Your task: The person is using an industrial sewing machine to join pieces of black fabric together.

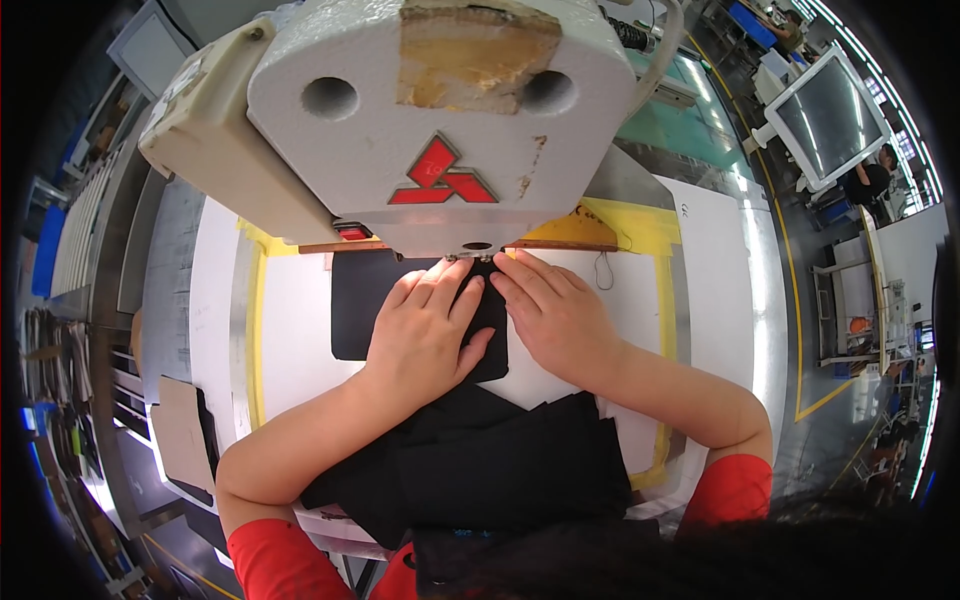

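Observation:
A flat black piece of fabric (360,310) with rounded corners lies on the white work surface (295,330), under the front of a large white machine head, which looks like an industrial sewing machine (350,160). My left hand (420,330) rests flat on this piece, fingers stretched toward the machine and thumb apart. Beside the piece's right edge, my right hand (555,320) lies with its fingers extended, tips close under the machine head. Neither hand grips anything. The needle area is hidden behind the head and my fingertips.
Several black fabric pieces (510,460) are heaped at the front edge, below my forearms. Yellow tape (256,350) borders the white surface. A beige board (183,430) sits at the left. A monitor (830,115) and distant people are at the far right.

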Available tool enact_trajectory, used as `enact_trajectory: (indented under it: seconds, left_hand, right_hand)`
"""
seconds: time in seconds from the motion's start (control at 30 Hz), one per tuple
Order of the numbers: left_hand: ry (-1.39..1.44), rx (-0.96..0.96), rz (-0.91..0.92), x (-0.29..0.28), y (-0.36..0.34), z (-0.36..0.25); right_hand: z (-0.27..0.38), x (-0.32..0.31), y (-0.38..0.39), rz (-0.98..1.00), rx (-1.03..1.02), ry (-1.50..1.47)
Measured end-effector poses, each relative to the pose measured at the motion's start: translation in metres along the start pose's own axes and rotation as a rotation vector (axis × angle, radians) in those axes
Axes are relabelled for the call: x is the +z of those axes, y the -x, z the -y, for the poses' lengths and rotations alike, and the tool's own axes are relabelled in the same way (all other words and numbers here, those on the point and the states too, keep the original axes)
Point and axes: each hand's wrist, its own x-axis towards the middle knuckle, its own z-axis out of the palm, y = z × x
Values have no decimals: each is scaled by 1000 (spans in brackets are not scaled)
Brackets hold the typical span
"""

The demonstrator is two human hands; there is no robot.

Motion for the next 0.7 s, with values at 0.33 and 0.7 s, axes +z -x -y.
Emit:
enact_trajectory:
  seconds: [0.33, 0.7]
  left_hand:
    - [6, -4, 34, -6, -4, 0]
    - [19, -37, 11, -5, -8, 10]
  right_hand:
    - [-1, 2, -2, -22, 3, -38]
    - [-7, -3, -6, -58, -32, -134]
